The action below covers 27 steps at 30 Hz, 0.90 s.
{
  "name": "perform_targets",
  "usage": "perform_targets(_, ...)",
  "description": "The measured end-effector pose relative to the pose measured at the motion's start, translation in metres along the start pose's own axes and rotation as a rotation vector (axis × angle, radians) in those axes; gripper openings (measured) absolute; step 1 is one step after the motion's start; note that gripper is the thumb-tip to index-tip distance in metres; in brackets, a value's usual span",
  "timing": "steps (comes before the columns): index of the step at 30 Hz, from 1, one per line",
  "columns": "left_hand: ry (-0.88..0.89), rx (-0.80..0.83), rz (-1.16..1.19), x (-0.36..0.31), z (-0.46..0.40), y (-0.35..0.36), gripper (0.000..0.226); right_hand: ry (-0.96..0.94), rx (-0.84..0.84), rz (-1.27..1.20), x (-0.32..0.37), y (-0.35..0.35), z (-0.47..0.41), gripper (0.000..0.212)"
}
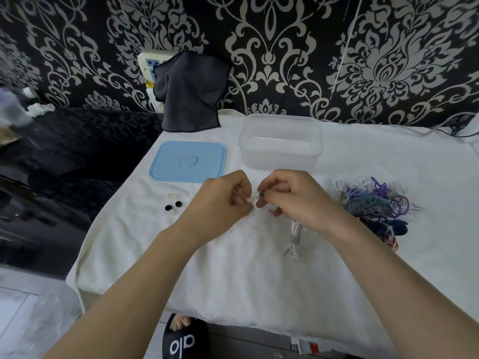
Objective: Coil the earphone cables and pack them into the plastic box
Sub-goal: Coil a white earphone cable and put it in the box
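Observation:
Both hands meet over the middle of the white-covered table. My left hand [225, 196] pinches a small white earbud piece, and my right hand [290, 196] pinches the other end of the white earphone [255, 196] between them. The white earphone cable [294, 237] trails down below my right wrist, its plug lying on the cloth. A clear plastic box [281, 141] stands open behind the hands. Its blue lid [188, 161] lies flat to the left. A tangle of purple, blue, white and dark earphone cables [375, 206] lies at the right.
Small black and white ear tips [173, 205] lie left of my left hand. A dark cloth [189, 92] hangs on the wall over a socket. The table's left edge drops to a dark glossy counter. A foot in a black slipper [185, 338] shows below the front edge.

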<state>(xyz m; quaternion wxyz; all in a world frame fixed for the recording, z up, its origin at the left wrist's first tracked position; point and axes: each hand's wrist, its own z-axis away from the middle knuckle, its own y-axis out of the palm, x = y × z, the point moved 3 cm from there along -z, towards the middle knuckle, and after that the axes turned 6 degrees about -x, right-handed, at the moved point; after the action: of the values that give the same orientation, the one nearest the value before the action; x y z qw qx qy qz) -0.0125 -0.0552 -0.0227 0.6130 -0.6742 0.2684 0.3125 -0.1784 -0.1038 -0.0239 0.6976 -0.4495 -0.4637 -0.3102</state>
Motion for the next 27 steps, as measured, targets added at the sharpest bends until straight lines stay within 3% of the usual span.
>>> perform_targets(17,0.066,-0.013,-0.001,-0.005,0.002,-0.006,0.021,0.021,-0.059,-0.025,0.001,-0.001,0.0,0.008)
perform_targets(27,0.142,-0.026,0.065,-0.012,0.005,-0.017,0.016,0.102,0.036,-0.194,0.016,-0.008,0.01,0.016)
